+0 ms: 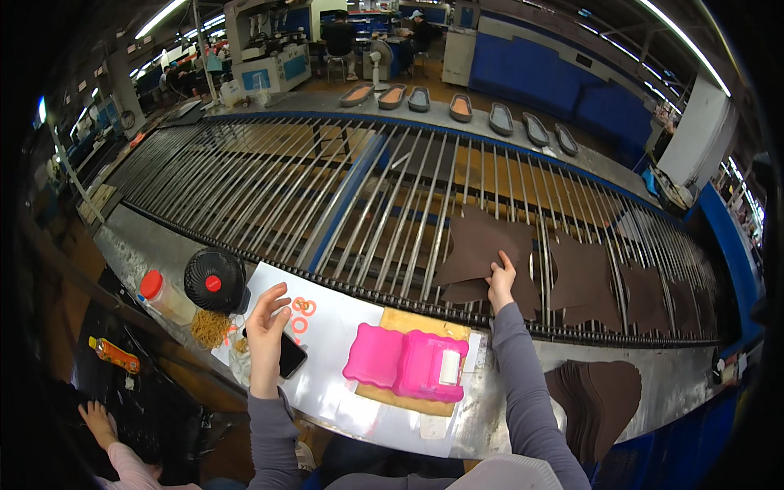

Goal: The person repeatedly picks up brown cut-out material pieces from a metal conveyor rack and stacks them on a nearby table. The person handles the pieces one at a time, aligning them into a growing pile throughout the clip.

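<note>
My right hand [501, 281] reaches onto the metal rod conveyor [367, 188] and pinches the edge of a brown cut leather piece [474, 245], which lies over a second brown piece [465, 291]. My left hand [268, 322] hovers with fingers apart above a white sheet [335, 327], just over a black phone [291, 356]. Between my arms stands a pink tray with a white roller [406, 363] on a board. More brown pieces [584, 278] lie on the rods to the right.
A stack of brown pieces [592, 396] sits on the metal bench at right. A small black fan [214, 280], a red-capped bottle [162, 296] and rubber bands [211, 327] stand at left. Shoe soles [461, 108] line the far conveyor edge. Another person's hand [96, 418] shows lower left.
</note>
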The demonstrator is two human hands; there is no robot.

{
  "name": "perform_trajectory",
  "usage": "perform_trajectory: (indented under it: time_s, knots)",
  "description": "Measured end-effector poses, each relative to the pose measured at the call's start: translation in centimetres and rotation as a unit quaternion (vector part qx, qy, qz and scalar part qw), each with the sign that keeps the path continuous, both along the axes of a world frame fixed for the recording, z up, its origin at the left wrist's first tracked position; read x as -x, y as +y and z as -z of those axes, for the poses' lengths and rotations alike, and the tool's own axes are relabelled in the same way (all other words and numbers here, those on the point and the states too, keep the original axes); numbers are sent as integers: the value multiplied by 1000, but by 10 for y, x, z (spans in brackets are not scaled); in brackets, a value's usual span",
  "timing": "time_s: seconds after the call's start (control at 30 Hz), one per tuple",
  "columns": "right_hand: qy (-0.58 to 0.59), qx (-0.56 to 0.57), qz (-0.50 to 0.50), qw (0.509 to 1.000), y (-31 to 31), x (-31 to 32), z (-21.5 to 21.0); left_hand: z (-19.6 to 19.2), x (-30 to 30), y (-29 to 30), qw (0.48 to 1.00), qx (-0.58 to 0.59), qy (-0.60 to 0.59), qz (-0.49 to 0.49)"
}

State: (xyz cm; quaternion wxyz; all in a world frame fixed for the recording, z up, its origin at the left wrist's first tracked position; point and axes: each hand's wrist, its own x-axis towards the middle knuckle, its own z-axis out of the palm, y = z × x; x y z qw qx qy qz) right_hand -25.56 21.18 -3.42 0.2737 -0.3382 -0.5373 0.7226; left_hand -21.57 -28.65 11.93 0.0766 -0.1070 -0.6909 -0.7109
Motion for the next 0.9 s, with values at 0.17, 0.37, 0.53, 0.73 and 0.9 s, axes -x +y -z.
perform_trajectory:
  time_s: [0.17,0.37,0.53,0.73,0.9]
  knots:
    - [-6,-72,-6,997,9,-50,-29,-6,-30,4,1000,7,-6,16]
    - [-93,-404,71,907,7,-249,-96,9,-67,-3,998,32,-12,58]
    - [-353,-484,302,742,-1,-425,-100,17,-88,-10,995,90,-24,49]
    - [-520,-314,358,709,-1,-516,-64,2,-83,29,987,120,16,109]
    - [-549,-379,389,635,-18,-498,-71,-17,-100,58,978,99,72,171]
